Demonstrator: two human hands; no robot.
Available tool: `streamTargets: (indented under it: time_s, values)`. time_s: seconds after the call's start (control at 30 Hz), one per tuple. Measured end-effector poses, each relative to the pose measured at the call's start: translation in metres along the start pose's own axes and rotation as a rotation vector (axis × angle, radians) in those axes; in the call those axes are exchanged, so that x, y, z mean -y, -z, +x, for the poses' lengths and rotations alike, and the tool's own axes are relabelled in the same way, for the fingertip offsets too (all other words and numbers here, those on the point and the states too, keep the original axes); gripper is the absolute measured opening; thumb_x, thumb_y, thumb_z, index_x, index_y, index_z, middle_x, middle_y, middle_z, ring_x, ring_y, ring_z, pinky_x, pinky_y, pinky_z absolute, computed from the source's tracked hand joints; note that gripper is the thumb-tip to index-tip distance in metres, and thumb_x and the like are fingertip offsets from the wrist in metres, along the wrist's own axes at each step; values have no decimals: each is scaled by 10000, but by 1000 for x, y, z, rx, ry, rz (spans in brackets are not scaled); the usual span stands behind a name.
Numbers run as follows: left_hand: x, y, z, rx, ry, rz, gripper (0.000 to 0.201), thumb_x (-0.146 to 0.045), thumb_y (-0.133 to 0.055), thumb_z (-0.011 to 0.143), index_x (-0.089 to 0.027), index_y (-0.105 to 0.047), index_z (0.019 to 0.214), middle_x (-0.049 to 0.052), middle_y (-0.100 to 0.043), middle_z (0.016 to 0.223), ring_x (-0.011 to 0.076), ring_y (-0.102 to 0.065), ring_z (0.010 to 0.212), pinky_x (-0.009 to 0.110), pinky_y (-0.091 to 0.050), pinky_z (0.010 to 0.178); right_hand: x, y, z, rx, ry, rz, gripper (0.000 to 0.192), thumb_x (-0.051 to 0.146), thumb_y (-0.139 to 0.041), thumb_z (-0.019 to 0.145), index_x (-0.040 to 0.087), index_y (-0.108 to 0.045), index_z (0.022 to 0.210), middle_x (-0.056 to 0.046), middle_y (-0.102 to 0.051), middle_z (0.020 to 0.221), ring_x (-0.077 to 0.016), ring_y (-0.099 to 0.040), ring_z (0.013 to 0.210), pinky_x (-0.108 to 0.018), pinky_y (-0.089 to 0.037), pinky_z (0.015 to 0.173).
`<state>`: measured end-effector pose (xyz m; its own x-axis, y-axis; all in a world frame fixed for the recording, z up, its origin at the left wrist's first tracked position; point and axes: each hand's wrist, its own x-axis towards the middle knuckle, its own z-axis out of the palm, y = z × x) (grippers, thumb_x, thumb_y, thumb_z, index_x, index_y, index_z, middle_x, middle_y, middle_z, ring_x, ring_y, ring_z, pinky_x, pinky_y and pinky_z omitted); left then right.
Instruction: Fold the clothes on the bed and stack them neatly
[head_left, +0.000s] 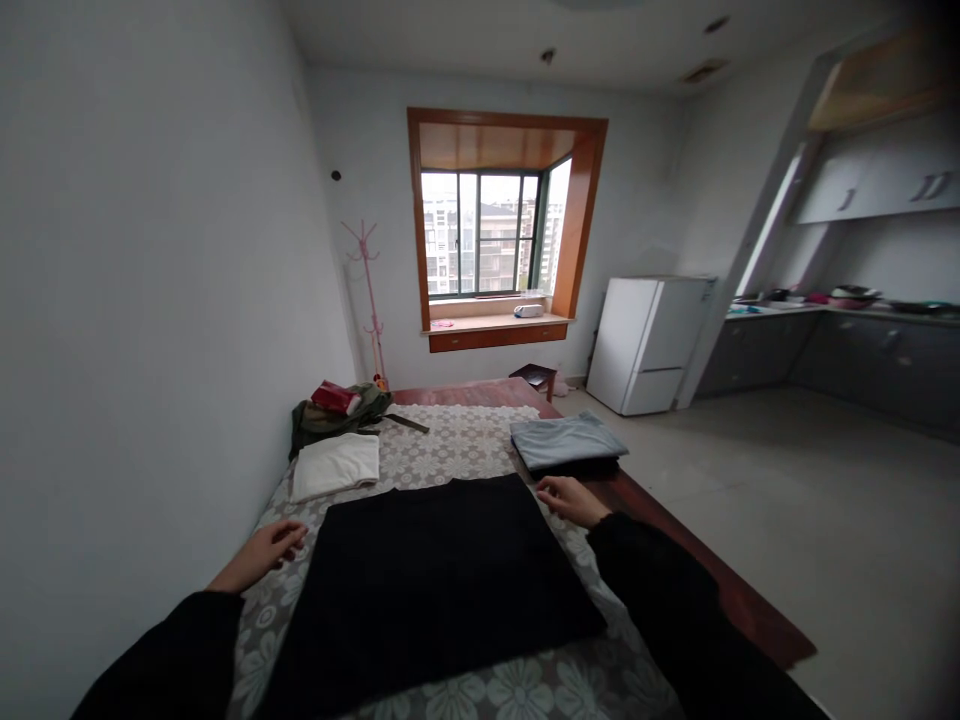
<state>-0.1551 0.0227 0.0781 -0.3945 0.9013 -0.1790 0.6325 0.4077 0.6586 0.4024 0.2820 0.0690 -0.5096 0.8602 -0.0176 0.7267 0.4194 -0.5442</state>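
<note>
Left hand [274, 550]: fingers loosely curled, slack, gripping nothing, just outside the left edge of the black cloth [442, 580]. Right hand [571, 500]: fingers half bent, thumb close to them, nothing visibly pinched, right by the cloth's far right corner; can't tell if the tips touch it. Black cloth lies spread flat between the two sets of fingers and runs back toward the wearer, on a floral cover [442, 435]. Folded white cloth [336, 465] lies just beyond the left fingers; farther past them, a dark green bag [304, 425] with a red item [335, 397] on top. Folded grey cloth [566, 440] sits just beyond the right fingers, on something dark. Reddish wooden surface [720, 585] shows under the cover, to the right of the right fingers. White fridge [622, 335] stands well beyond the right fingers.
</note>
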Motion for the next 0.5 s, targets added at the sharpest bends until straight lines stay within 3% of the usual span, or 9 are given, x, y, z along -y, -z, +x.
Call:
streamTargets:
  time_s: [0.1,0.23,0.4,0.5]
  values:
    - [-11,-31,45,-146,59,93,426,-564,-553,829,-176,-674,958,114,-742,1018,303,-670,1083,393,-516,924,24,-30,35,-80,-121,-99,219,317,-583,903,179,-711,1014,-128,-736,1028,-273,-677,1012,-330,-472,842]
    - [-18,-59,78,-250,147,153,319,-450,-626,900,-155,-666,1015,86,-704,1097,245,-656,1050,473,-495,963,39,-57,61,-169,-269,-135,186,282,-608,885,158,-710,981,-180,-702,1114,-319,-650,1110,-383,-455,907]
    - [-24,-68,89,-307,195,72,250,-359,-653,916,-155,-659,1060,58,-692,1082,203,-669,964,422,-560,861,43,-67,63,-285,-333,-36,153,200,-613,820,155,-676,952,-186,-671,1130,-341,-636,1116,-426,-448,915]
    - [-33,-66,82,-360,151,-22,207,-311,-644,922,-144,-654,1044,55,-705,1043,192,-683,931,404,-571,844,49,-65,62,-337,-303,115,155,172,-584,783,184,-654,920,-111,-698,970,-301,-655,1020,-398,-464,879]
